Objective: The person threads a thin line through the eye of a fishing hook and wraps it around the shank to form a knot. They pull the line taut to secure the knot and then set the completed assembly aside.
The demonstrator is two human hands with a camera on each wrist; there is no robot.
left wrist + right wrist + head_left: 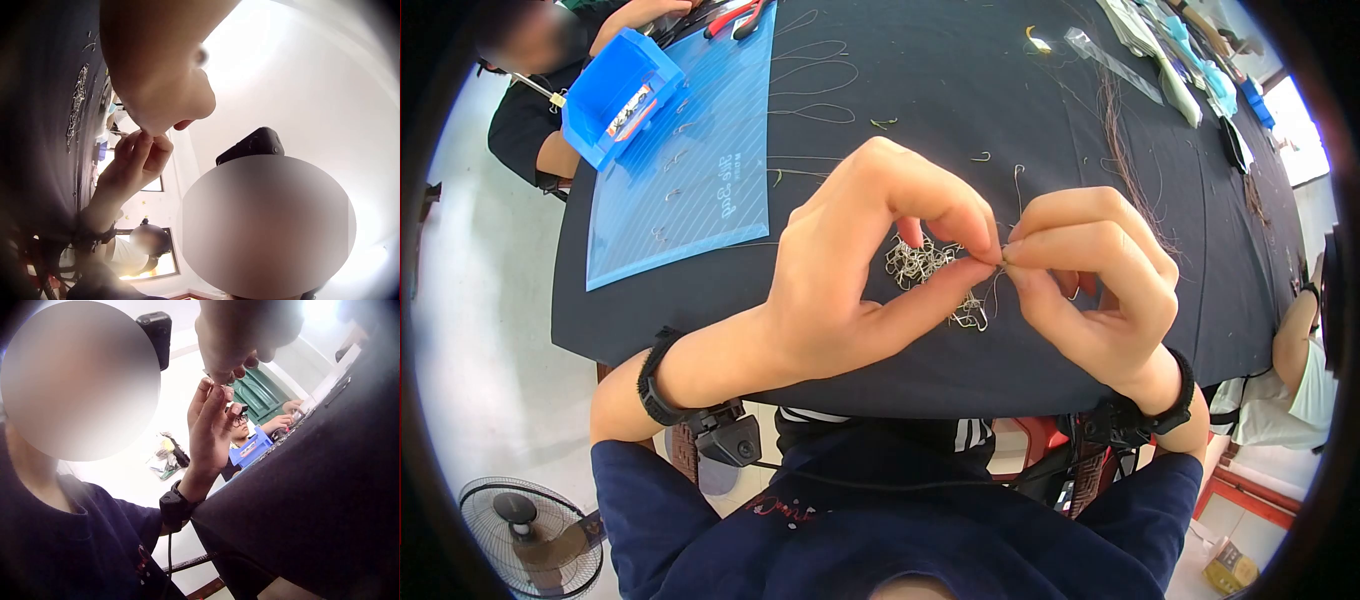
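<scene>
In the head view the left hand [840,260] and the right hand [1100,280] meet fingertip to fingertip above a black-covered table. Thumb and forefinger of each pinch something tiny, with a thin line [997,290] hanging below; the pinched piece itself is mostly hidden. Under and behind the left fingers lies a pile of small metal hooks [920,262]. A single hook [1019,172] shows just beyond the right fingertips. In the left wrist view the right hand [134,165] touches the left fingertips; in the right wrist view the left hand [211,431] rises to the right fingers.
A blue translucent mat [690,170] with hooks and looped lines lies at the left, a blue bin [622,98] on it. Red-handled pliers [738,18] lie at the back. Brown thread strands [1118,140] and a clear packet [1112,65] lie at the right. Another person sits back left.
</scene>
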